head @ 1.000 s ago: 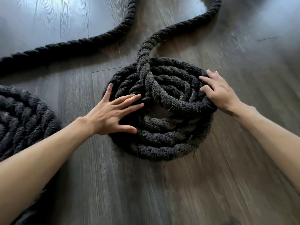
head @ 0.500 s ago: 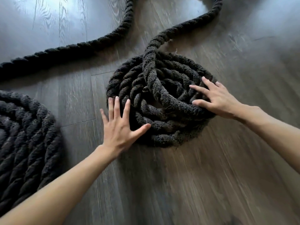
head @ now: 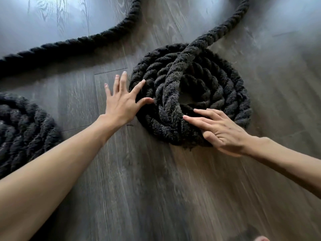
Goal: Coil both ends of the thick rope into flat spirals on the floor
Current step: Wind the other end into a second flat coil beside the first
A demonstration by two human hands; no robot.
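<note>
A thick black rope coil lies on the wooden floor at centre right, with one strand crossing over its top from the upper right. My left hand is spread flat at the coil's left rim, thumb and forefinger touching the rope. Flat on the coil's near edge rests my right hand, fingers pointing left across the strands. Neither hand grips anything. A second rope spiral lies at the left edge, partly cut off by the frame.
The loose rope runs from the left edge up to the top centre, and another stretch leaves the coil toward the top right. Grey wood-plank floor surrounds both coils.
My right hand slid from the coil's right side round to its near edge. My left hand moved up along the coil's left rim. The coil sits farther right in view.
</note>
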